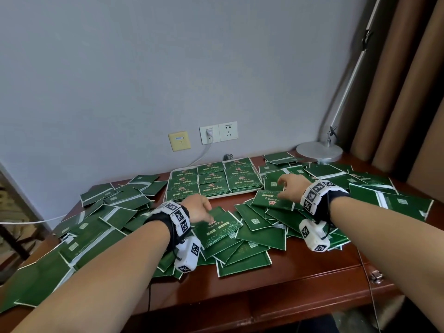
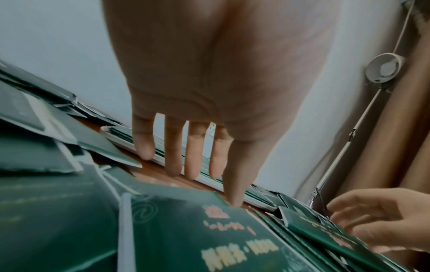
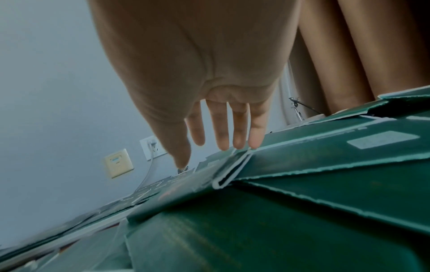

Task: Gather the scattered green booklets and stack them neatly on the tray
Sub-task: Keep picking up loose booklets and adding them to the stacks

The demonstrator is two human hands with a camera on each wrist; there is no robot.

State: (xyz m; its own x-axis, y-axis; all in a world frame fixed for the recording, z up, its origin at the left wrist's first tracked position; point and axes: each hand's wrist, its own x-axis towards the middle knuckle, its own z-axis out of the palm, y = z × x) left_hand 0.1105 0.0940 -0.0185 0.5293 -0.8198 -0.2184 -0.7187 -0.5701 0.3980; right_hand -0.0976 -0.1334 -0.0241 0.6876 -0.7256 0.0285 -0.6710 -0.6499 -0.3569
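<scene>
My left forearm hides part of the scattered flat green paper booklets (image 1: 113, 227) on the brown wooden tabletop (image 1: 300, 272). Gold print on the stacks in the white rectangular tray (image 1: 169, 186) is too small to read. The slim silver lamp arm (image 1: 353, 68) runs off the top edge.

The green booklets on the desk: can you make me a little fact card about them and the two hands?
Tray: white, at the back of the desk, holding neat green stacks in rows
Loose booklets: scattered in overlapping heaps left, right and in front of the tray
Left hand: fingers straight, thumb tip at a face-up booklet, no grip
Right hand: fingers relaxed above another booklet, holding nothing
Lamp base: round, far right corner
</scene>
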